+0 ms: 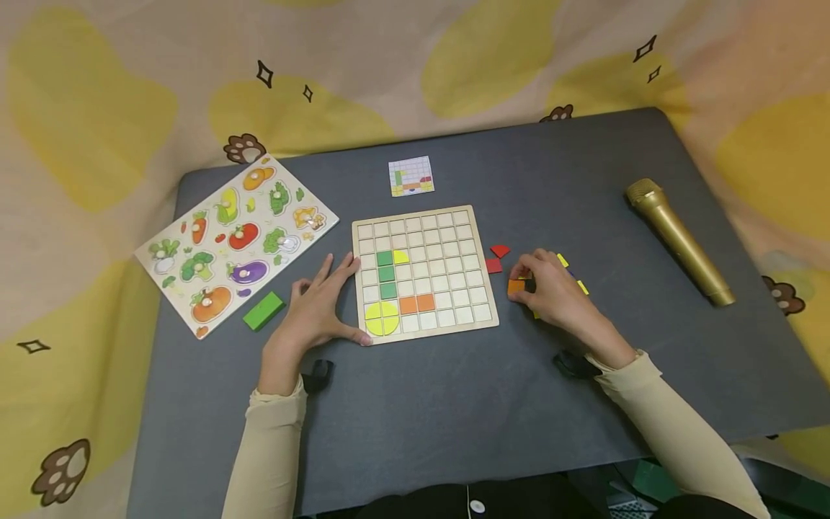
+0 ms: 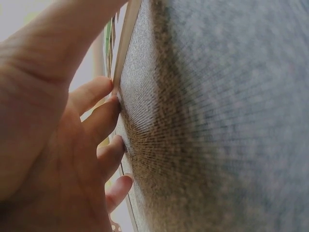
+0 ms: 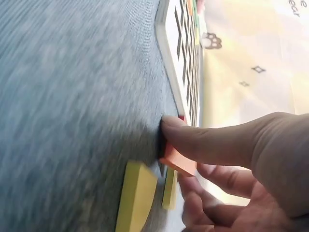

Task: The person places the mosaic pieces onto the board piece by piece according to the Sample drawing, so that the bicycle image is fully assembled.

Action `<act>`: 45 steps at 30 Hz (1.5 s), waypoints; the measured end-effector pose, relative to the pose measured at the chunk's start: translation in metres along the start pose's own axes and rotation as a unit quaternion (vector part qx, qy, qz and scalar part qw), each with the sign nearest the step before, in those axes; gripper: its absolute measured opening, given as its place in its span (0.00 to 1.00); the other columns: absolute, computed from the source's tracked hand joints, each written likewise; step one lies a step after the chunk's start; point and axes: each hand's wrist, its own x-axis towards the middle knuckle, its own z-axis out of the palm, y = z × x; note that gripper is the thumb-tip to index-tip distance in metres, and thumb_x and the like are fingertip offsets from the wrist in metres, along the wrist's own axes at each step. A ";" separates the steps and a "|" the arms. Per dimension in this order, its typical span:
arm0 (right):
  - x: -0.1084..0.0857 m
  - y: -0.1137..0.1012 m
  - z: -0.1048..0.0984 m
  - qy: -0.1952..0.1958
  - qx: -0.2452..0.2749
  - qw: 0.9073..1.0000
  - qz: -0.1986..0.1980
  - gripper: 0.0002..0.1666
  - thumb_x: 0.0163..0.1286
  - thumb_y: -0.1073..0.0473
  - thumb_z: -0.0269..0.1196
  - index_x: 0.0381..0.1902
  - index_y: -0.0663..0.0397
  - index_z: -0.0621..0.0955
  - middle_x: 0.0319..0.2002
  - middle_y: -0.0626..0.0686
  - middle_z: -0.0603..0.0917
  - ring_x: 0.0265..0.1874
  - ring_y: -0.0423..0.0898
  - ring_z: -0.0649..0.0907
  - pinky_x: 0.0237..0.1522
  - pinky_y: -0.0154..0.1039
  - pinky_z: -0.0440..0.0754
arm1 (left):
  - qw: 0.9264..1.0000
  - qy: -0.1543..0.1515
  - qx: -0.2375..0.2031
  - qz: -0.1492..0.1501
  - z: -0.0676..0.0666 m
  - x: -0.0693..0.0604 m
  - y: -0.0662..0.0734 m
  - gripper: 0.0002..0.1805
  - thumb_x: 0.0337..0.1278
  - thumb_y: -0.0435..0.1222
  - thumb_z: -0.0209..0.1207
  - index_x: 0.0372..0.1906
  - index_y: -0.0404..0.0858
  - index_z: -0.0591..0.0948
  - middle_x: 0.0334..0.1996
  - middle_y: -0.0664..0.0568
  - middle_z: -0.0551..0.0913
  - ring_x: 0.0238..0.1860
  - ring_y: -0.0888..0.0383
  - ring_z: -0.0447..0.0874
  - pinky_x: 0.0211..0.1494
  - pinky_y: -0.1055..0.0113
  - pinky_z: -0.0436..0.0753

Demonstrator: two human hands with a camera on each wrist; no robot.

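Note:
A wooden grid board (image 1: 454,279) lies mid-table, carrying three green squares (image 1: 386,274), two orange squares (image 1: 417,303), a yellow quarter piece (image 1: 401,256) and a yellow circle of quarter pieces (image 1: 382,318). Along the board's left edge my left hand (image 1: 313,306) is spread, thumb at the near corner and fingertips touching the side. To the right of the board, my right hand (image 1: 551,288) pinches an orange tile (image 3: 179,160) between thumb and fingers, low over the table. Yellow pieces (image 3: 135,195) lie beside and partly under that hand.
Two red pieces (image 1: 494,266) sit by the board's right edge. A small pattern card (image 1: 411,176) lies beyond the board. At left are a vegetable puzzle board (image 1: 236,245) and a green block (image 1: 264,311); a gold microphone (image 1: 679,241) lies at right.

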 end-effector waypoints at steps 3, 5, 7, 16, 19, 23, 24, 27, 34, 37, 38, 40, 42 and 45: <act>0.004 -0.004 0.004 0.006 0.017 1.000 -0.021 0.11 0.66 0.65 0.75 0.40 0.58 0.83 0.35 0.57 0.82 0.37 0.53 0.79 0.41 0.47 0.75 | 1.000 -0.001 0.000 -0.001 0.000 0.001 0.000 0.83 0.22 0.54 0.90 0.88 0.50 0.49 0.89 0.58 0.43 0.89 0.47 0.31 0.77 0.35 0.46; 0.006 -0.009 0.008 0.021 0.031 0.999 -0.036 0.09 0.66 0.65 0.75 0.38 0.58 0.84 0.31 0.55 0.83 0.31 0.50 0.79 0.37 0.43 0.75 | 1.000 -0.001 -0.001 -0.002 0.001 0.001 0.000 0.83 0.22 0.54 0.90 0.88 0.50 0.50 0.89 0.58 0.43 0.89 0.47 0.31 0.77 0.36 0.47; 0.007 -0.015 0.012 0.039 0.049 0.997 -0.049 0.08 0.66 0.66 0.75 0.38 0.57 0.85 0.29 0.53 0.84 0.29 0.47 0.79 0.35 0.40 0.75 | 1.000 0.000 -0.001 -0.002 0.001 0.001 0.001 0.83 0.22 0.53 0.90 0.88 0.50 0.50 0.89 0.57 0.43 0.89 0.47 0.31 0.77 0.36 0.47; 0.017 -0.049 0.040 0.029 0.116 0.989 -0.091 0.03 0.67 0.65 0.75 0.37 0.56 0.89 0.28 0.50 0.87 0.27 0.42 0.80 0.33 0.34 0.75 | 1.000 0.001 0.002 -0.001 0.000 0.002 0.000 0.83 0.21 0.54 0.90 0.88 0.50 0.50 0.89 0.58 0.43 0.89 0.47 0.32 0.77 0.36 0.47; 0.023 -0.057 0.049 0.015 0.117 0.988 -0.100 0.03 0.66 0.65 0.75 0.36 0.56 0.89 0.27 0.50 0.87 0.27 0.41 0.79 0.33 0.34 0.74 | 1.000 0.000 0.002 -0.002 0.000 0.002 0.000 0.83 0.21 0.54 0.90 0.88 0.50 0.50 0.89 0.58 0.43 0.89 0.48 0.31 0.77 0.36 0.47; 0.028 -0.063 0.056 -0.004 0.117 0.988 -0.101 0.03 0.67 0.64 0.75 0.35 0.55 0.89 0.27 0.48 0.87 0.27 0.40 0.80 0.33 0.33 0.75 | 1.000 -0.001 -0.004 0.000 0.000 0.002 0.000 0.83 0.21 0.54 0.90 0.88 0.50 0.50 0.89 0.58 0.43 0.89 0.48 0.31 0.77 0.36 0.47; 0.029 -0.064 0.057 -0.006 0.116 0.988 -0.100 0.03 0.67 0.64 0.74 0.35 0.54 0.89 0.26 0.48 0.86 0.27 0.40 0.80 0.33 0.33 0.76 | 1.000 -0.001 -0.005 0.000 0.000 0.002 0.000 0.83 0.21 0.54 0.90 0.88 0.50 0.50 0.89 0.58 0.43 0.89 0.48 0.31 0.77 0.36 0.47; 0.030 -0.065 0.059 0.000 0.102 0.990 -0.102 0.02 0.67 0.63 0.75 0.34 0.53 0.90 0.28 0.48 0.86 0.27 0.41 0.79 0.33 0.35 0.75 | 1.000 0.000 -0.006 0.002 0.000 0.001 0.000 0.83 0.21 0.54 0.90 0.88 0.50 0.50 0.89 0.57 0.43 0.89 0.47 0.31 0.77 0.36 0.47; 0.028 -0.067 0.060 0.007 0.072 0.992 -0.099 0.02 0.66 0.62 0.76 0.35 0.50 0.91 0.36 0.50 0.82 0.29 0.45 0.75 0.33 0.39 0.72 | 1.000 0.001 -0.005 0.000 -0.001 0.000 0.001 0.83 0.21 0.54 0.90 0.88 0.50 0.50 0.89 0.57 0.44 0.89 0.47 0.32 0.77 0.35 0.46; 0.028 -0.066 0.057 0.008 0.064 0.994 -0.091 0.05 0.65 0.60 0.76 0.38 0.51 0.90 0.36 0.51 0.82 0.30 0.45 0.75 0.34 0.40 0.72 | 1.000 0.000 -0.004 0.000 -0.001 0.000 0.000 0.83 0.22 0.55 0.90 0.88 0.50 0.50 0.89 0.57 0.44 0.89 0.48 0.31 0.77 0.35 0.46; 0.028 -0.065 0.055 0.009 0.062 0.994 -0.086 0.06 0.65 0.59 0.77 0.39 0.51 0.89 0.36 0.51 0.82 0.30 0.45 0.75 0.34 0.40 0.72 | 1.000 0.000 -0.003 0.000 -0.001 0.000 0.000 0.83 0.22 0.55 0.89 0.88 0.50 0.49 0.89 0.57 0.43 0.89 0.48 0.31 0.77 0.35 0.46; 0.027 -0.063 0.051 0.011 0.058 0.996 -0.073 0.08 0.66 0.59 0.77 0.41 0.51 0.89 0.38 0.51 0.82 0.32 0.46 0.76 0.36 0.40 0.72 | 1.000 0.000 -0.001 0.001 -0.001 0.000 0.000 0.83 0.22 0.55 0.89 0.88 0.50 0.49 0.89 0.57 0.44 0.89 0.47 0.32 0.77 0.35 0.46; 0.027 -0.059 0.045 0.016 0.054 0.997 -0.062 0.09 0.66 0.59 0.76 0.43 0.52 0.89 0.39 0.52 0.83 0.33 0.48 0.76 0.37 0.42 0.72 | 1.000 0.000 0.000 0.000 -0.001 0.001 0.000 0.83 0.22 0.55 0.89 0.88 0.50 0.49 0.89 0.57 0.43 0.89 0.48 0.32 0.77 0.36 0.46; 0.027 -0.050 0.036 0.026 0.050 0.997 -0.051 0.11 0.67 0.61 0.75 0.46 0.54 0.89 0.40 0.54 0.83 0.35 0.50 0.77 0.39 0.43 0.72 | 1.000 -0.001 0.002 0.000 -0.001 0.001 0.000 0.83 0.21 0.55 0.89 0.88 0.50 0.49 0.89 0.57 0.43 0.89 0.47 0.32 0.77 0.35 0.47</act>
